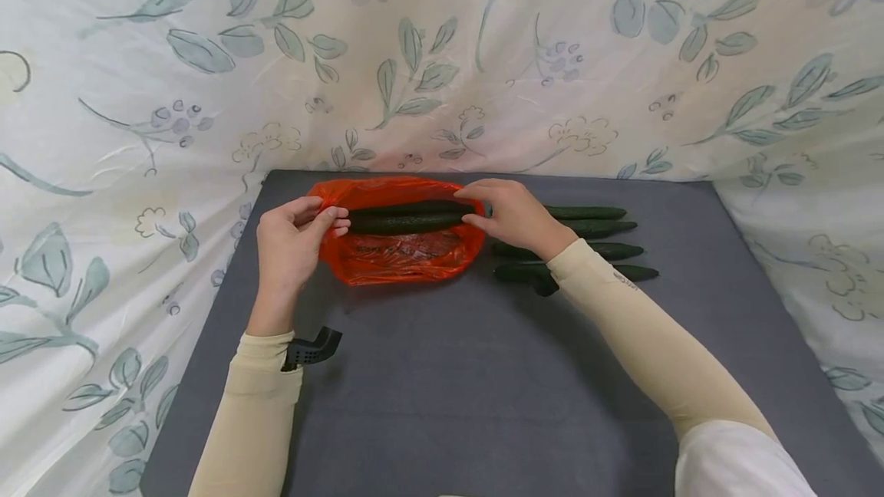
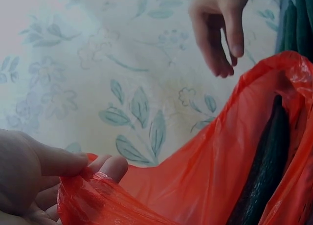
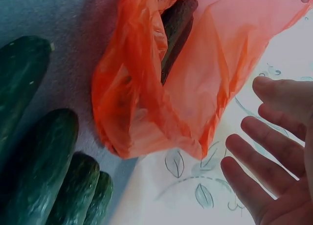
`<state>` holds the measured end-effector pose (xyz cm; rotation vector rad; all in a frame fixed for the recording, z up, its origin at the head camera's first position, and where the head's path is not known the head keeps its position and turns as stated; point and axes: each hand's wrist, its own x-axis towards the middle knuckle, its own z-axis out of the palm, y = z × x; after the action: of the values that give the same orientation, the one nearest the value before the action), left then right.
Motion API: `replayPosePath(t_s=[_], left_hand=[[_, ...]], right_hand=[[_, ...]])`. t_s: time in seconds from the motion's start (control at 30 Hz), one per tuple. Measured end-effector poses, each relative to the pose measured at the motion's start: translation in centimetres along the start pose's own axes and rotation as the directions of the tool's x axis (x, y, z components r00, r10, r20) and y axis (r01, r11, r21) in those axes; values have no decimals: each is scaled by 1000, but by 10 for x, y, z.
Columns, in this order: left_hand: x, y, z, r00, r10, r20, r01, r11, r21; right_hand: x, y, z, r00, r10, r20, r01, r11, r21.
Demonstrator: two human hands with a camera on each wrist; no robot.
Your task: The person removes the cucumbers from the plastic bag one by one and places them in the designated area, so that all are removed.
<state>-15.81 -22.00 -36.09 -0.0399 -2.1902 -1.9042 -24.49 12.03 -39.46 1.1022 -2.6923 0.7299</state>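
Observation:
An orange plastic bag (image 1: 397,255) lies on the grey mat (image 1: 449,390) with its mouth facing the far side. Two dark green cucumbers (image 1: 407,218) lie lengthwise inside it. My left hand (image 1: 330,219) pinches the bag's left rim between thumb and fingers; the left wrist view shows that left hand (image 2: 93,167) gripping crumpled film of the bag (image 2: 205,166). My right hand (image 1: 476,207) hovers at the bag's right rim. In the right wrist view the right hand (image 3: 264,151) has its fingers straight and spread, holding nothing, just clear of the bag (image 3: 205,73).
Several loose cucumbers (image 1: 601,232) lie side by side on the mat right of the bag, partly under my right forearm. A floral cloth (image 1: 442,60) rises behind and drapes both sides of the mat. A black wrist strap (image 1: 311,349) sticks out at my left sleeve.

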Motion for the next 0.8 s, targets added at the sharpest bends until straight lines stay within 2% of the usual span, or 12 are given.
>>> replayPosePath(t_s=[0.3,0.53,0.8], left_hand=[[5,1,2,1000,18,10,-18,1000,-1],[9,2,3,999,24,42,-25,1000,19],[14,1,4,999,23,43,-25,999,44]], right_hand=[[18,-2,10,997,21,73,-23,1000,19],[31,-4,21,988,74,135,-73,997,-10],[48,-7,37,983,57,172,-59,998,6]])
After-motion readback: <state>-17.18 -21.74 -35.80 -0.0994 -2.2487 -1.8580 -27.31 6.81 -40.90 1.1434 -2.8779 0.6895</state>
